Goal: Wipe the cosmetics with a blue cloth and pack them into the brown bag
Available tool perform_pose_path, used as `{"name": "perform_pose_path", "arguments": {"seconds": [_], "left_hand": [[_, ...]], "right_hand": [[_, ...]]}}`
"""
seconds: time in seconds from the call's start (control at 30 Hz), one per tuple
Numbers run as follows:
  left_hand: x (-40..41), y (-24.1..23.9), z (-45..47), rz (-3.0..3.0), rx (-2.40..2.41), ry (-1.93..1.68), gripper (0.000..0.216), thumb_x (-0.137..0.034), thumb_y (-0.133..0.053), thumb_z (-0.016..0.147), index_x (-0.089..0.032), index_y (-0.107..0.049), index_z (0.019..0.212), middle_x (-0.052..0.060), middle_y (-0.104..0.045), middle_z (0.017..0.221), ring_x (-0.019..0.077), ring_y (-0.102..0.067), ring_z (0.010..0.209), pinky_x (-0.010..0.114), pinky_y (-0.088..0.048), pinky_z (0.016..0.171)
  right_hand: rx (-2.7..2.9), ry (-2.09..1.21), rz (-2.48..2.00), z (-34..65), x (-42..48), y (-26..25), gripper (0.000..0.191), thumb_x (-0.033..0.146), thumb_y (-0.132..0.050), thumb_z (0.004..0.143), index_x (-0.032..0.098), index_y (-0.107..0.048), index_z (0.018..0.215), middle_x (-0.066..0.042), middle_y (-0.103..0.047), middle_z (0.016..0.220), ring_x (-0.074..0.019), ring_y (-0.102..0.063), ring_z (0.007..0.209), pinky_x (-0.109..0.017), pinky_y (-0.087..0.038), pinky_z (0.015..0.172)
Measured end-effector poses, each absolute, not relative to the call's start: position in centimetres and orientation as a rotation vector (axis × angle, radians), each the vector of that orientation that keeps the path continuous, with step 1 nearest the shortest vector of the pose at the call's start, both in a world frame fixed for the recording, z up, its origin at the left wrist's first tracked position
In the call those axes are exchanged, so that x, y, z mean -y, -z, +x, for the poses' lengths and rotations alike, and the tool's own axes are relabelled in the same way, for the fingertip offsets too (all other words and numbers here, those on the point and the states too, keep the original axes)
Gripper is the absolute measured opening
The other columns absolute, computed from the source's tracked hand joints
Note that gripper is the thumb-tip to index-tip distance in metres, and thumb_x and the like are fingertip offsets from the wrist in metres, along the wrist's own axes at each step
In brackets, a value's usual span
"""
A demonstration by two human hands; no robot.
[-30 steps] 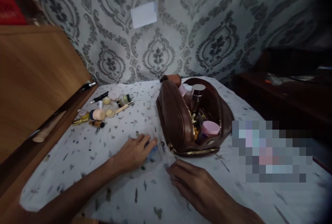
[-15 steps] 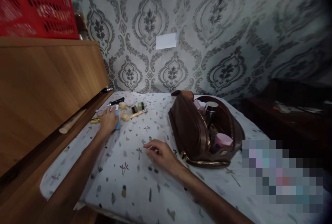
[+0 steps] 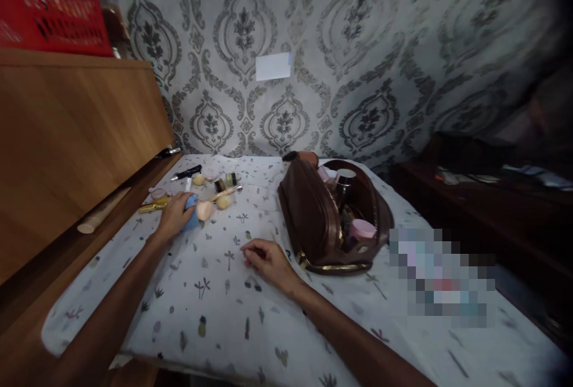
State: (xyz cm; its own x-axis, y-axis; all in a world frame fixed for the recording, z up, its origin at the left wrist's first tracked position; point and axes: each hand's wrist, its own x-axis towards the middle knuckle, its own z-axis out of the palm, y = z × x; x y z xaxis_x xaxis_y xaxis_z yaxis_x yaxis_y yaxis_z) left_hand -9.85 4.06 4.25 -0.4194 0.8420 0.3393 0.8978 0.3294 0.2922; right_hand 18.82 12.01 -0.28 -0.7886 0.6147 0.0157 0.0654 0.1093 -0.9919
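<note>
My left hand [image 3: 173, 215] lies on the patterned cloth at the left, fingers curled round a small blue object [image 3: 191, 220]. It rests beside a cluster of small cosmetics [image 3: 210, 187]: pale sponges, little jars, a brush and a black pen. My right hand [image 3: 267, 258] rests on the cloth near the middle, fingers loosely curled, with nothing visible in it. An open brown leather pouch [image 3: 313, 220] stands just right of it, holding a pink-lidded jar [image 3: 362, 229] and a metal-capped bottle [image 3: 344, 179].
A white printed cloth [image 3: 224, 309] covers the table. A wooden cabinet side [image 3: 67, 136] rises at the left with a red crate [image 3: 49, 5] on top. Patterned wallpaper is behind. A dark low shelf [image 3: 492, 196] stands at the right.
My left hand carried the blue object from beside the pouch over to the cosmetics at the left. My right hand moved forward and curled near the pouch. The view shifted slightly.
</note>
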Motion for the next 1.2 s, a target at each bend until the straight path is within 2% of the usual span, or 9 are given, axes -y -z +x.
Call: {"name": "perform_pose_path", "arguments": {"seconds": [0.23,0.33,0.43,0.6,0.7,0.83,0.97,1.03,1.2], "left_hand": [[-4.3,-4.1,-9.9,-1.719,2.501,0.483,0.048,-0.048,-0.035,0.092,-0.014,-0.057,0.119,0.012,-0.07,0.109,0.0298,-0.065,0.1,0.037,-0.049,0.087],[-4.6,-4.9,-8.8,-1.66,2.505,0.355,0.043,-0.043,-0.035,0.094,-0.015,-0.059,0.116,0.012,-0.071,0.107,0.0301,-0.065,0.1,0.037,-0.05,0.084],[-5.4,-6.1,-7.1,-1.49,2.482,0.145,0.035,-0.033,-0.038,0.094,-0.015,-0.061,0.112,0.016,-0.068,0.115,0.0337,-0.063,0.107,0.04,-0.05,0.083],[-9.4,-7.8,-4.5,-1.545,2.344,0.032,0.033,-0.02,-0.043,0.091,-0.016,-0.06,0.12,0.017,-0.062,0.125,0.034,-0.054,0.121,0.041,-0.051,0.084],[-13.5,-8.0,-3.9,-1.628,2.398,0.03,0.035,-0.021,-0.045,0.092,-0.014,-0.059,0.123,0.018,-0.062,0.127,0.0329,-0.053,0.124,0.042,-0.048,0.095],[-18.9,-7.4,-4.1,-1.59,2.488,0.03,0.037,-0.017,-0.042,0.094,-0.012,-0.056,0.128,0.02,-0.063,0.127,0.0323,-0.054,0.125,0.041,-0.05,0.094],[-21.8,-6.5,-4.6,-1.514,2.62,0.039,0.034,-0.021,-0.043,0.095,-0.011,-0.059,0.123,0.022,-0.066,0.118,0.0317,-0.064,0.111,0.041,-0.052,0.089],[-22.1,-5.9,-4.3,-1.526,2.617,0.07,0.035,-0.021,-0.044,0.095,-0.011,-0.057,0.126,0.022,-0.062,0.123,0.0309,-0.064,0.109,0.042,-0.053,0.089],[-20.7,-4.4,-2.3,-1.747,2.428,0.157,0.031,-0.017,-0.049,0.093,-0.021,-0.057,0.123,0.013,-0.05,0.137,0.0285,-0.048,0.128,0.041,-0.051,0.095]], "right_hand": [[1.978,-1.709,-0.724,18.6,-12.0,0.6,0.016,0.019,-0.058,0.083,0.015,-0.071,0.091,0.001,-0.062,0.064,-0.0098,-0.053,0.056,-0.019,-0.041,0.053],[1.965,-1.711,-0.724,18.7,-12.1,0.7,0.016,0.017,-0.057,0.083,0.015,-0.071,0.09,0.002,-0.062,0.063,-0.0099,-0.054,0.057,-0.019,-0.041,0.053],[1.963,-1.706,-0.684,18.7,-12.2,0.7,0.014,0.016,-0.058,0.082,0.015,-0.071,0.088,0.002,-0.061,0.064,-0.0102,-0.056,0.058,-0.019,-0.041,0.055],[1.962,-1.699,-0.652,18.7,-12.2,0.7,0.015,0.015,-0.056,0.082,0.015,-0.071,0.088,0.002,-0.061,0.064,-0.0098,-0.054,0.055,-0.02,-0.04,0.054],[1.959,-1.704,-0.662,18.7,-12.3,1.0,0.016,0.016,-0.056,0.082,0.015,-0.071,0.088,0.002,-0.06,0.063,-0.0093,-0.051,0.054,-0.02,-0.038,0.052],[1.937,-1.736,-0.67,18.6,-12.4,1.5,0.017,0.018,-0.057,0.082,0.015,-0.07,0.09,0.001,-0.061,0.065,-0.0096,-0.051,0.054,-0.02,-0.038,0.052],[1.947,-1.759,-0.632,18.7,-12.7,1.8,0.017,0.02,-0.057,0.082,0.015,-0.07,0.092,0.002,-0.062,0.064,-0.0095,-0.049,0.053,-0.02,-0.038,0.052],[1.965,-1.755,-0.615,18.7,-12.8,1.7,0.017,0.021,-0.058,0.082,0.015,-0.07,0.091,0.002,-0.061,0.063,-0.0096,-0.048,0.053,-0.02,-0.037,0.051],[1.997,-1.722,-0.621,18.6,-12.9,1.4,0.015,0.021,-0.058,0.082,0.015,-0.069,0.089,0.002,-0.061,0.062,-0.0096,-0.049,0.052,-0.02,-0.037,0.052]]}}
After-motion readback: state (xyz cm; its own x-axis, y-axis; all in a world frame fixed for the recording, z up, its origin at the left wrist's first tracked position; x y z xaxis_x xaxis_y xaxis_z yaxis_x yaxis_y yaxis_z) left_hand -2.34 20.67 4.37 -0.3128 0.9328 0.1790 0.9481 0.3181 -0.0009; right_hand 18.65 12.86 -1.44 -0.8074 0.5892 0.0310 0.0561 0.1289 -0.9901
